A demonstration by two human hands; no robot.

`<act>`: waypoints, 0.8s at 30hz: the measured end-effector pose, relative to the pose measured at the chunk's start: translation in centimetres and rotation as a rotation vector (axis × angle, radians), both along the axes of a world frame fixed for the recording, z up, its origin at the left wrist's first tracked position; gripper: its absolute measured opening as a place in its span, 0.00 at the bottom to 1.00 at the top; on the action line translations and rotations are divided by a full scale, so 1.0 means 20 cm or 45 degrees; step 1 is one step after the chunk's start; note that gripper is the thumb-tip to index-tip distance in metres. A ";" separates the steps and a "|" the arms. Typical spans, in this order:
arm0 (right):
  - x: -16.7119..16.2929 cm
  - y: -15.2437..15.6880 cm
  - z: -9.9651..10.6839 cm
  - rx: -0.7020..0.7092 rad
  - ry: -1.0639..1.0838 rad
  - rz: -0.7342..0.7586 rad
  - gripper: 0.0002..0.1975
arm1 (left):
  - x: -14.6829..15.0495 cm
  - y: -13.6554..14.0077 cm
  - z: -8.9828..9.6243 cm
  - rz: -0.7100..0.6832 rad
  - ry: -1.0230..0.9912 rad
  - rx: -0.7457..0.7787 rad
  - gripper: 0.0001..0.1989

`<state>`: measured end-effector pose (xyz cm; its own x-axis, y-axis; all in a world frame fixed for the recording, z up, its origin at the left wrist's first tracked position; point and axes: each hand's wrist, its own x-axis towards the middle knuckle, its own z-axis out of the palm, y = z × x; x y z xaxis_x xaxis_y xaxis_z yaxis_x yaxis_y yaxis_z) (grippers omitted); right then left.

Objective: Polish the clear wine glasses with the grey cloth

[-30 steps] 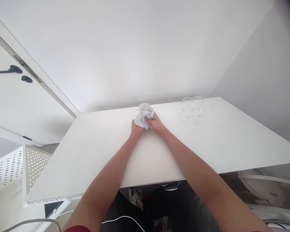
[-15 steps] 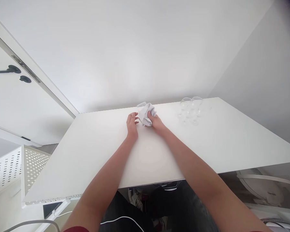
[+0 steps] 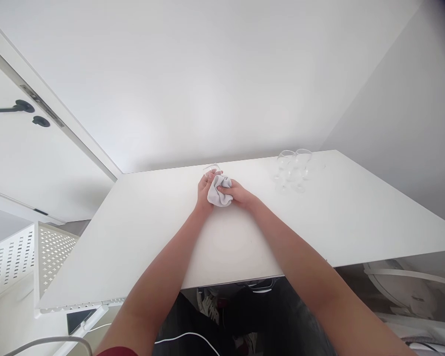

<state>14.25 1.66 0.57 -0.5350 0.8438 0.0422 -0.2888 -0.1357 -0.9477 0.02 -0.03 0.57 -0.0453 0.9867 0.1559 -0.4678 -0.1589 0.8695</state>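
My left hand (image 3: 204,190) is closed round a clear glass (image 3: 212,169), whose rounded rim shows above the fingers. A crumpled pale grey-white cloth (image 3: 219,196) is gripped in my right hand (image 3: 238,191), thumb on top, and pressed against the lower part of the glass and the left palm. The cloth hides the rest of the glass. Both hands are together over the far middle of the white table (image 3: 141,237).
Two clear stemmed glasses (image 3: 286,162) stand at the far right of the table, near the wall (image 3: 215,89). To the left are a door with a black handle (image 3: 22,106) and a white perforated panel (image 3: 54,249). A white cable (image 3: 187,334) hangs below the front edge.
My right hand has brought the cloth down and left, lower on the glass. My left hand, with fingers apart before, has closed round the glass, and its rim now shows above the cloth.
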 end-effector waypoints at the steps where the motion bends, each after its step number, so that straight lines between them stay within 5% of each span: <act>1: 0.00 0.00 0.00 0.012 -0.020 -0.020 0.22 | 0.00 0.00 0.00 -0.005 0.005 0.002 0.26; 9: -0.01 0.03 -0.03 -0.165 -0.012 -0.166 0.26 | 0.02 -0.03 0.05 -0.024 0.059 0.049 0.22; 15: -0.01 0.02 -0.02 0.011 -0.062 -0.051 0.23 | 0.00 0.00 0.01 0.056 0.023 -0.001 0.21; 24: -0.03 0.07 -0.08 -0.032 -0.050 -0.386 0.25 | 0.00 0.02 -0.01 0.067 0.034 -0.043 0.26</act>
<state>13.64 3.14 -0.98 -0.2594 0.9658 0.0037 -0.2826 -0.0722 -0.9565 -0.07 0.33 0.28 -0.0937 0.9878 0.1243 -0.4363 -0.1529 0.8867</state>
